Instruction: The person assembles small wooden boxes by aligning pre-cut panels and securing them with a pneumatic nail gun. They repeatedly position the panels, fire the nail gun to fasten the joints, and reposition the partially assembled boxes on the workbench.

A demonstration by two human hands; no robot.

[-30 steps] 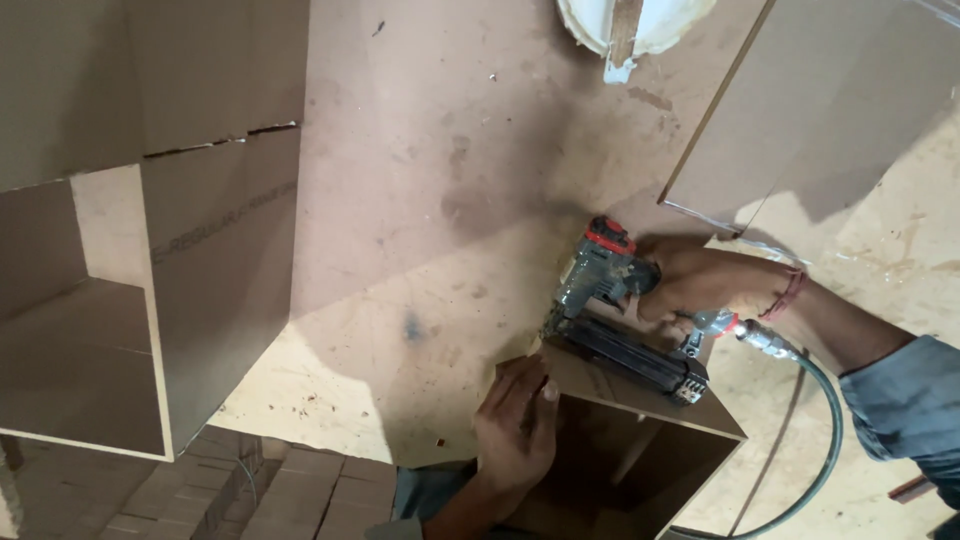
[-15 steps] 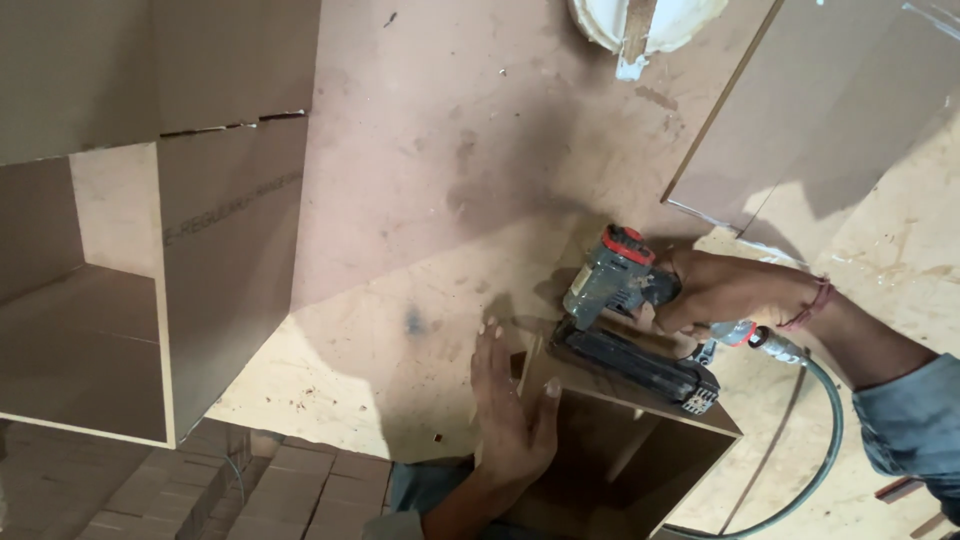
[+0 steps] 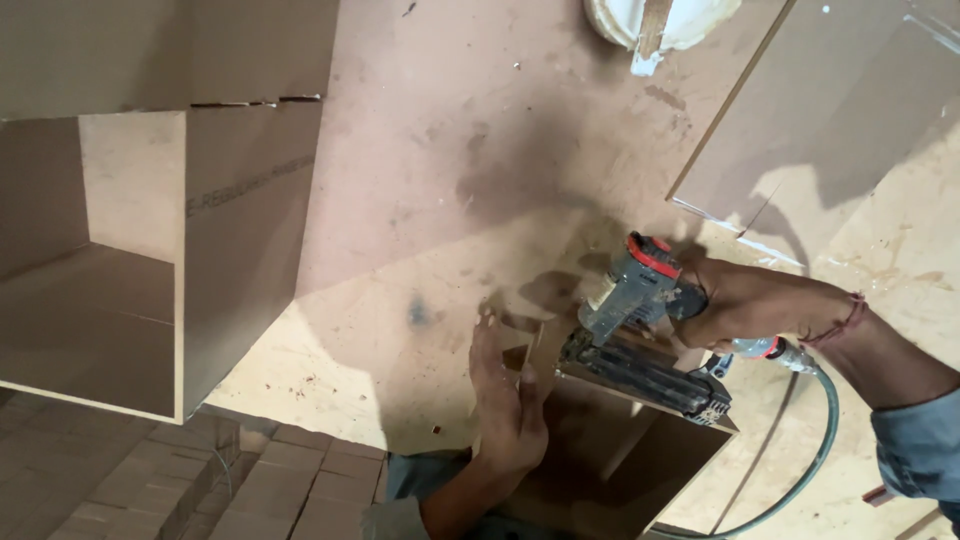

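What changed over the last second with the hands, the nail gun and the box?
The left hand opened from gripping the small box's edge to lying flat against its side. The right hand tilted the nail gun more upright. The hose and big open box stayed put.

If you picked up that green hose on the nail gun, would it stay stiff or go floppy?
Probably floppy: the green hose already sags in a loose curve below the nail gun. It likely tugs a little, since one end is joined to the tool in the right hand.
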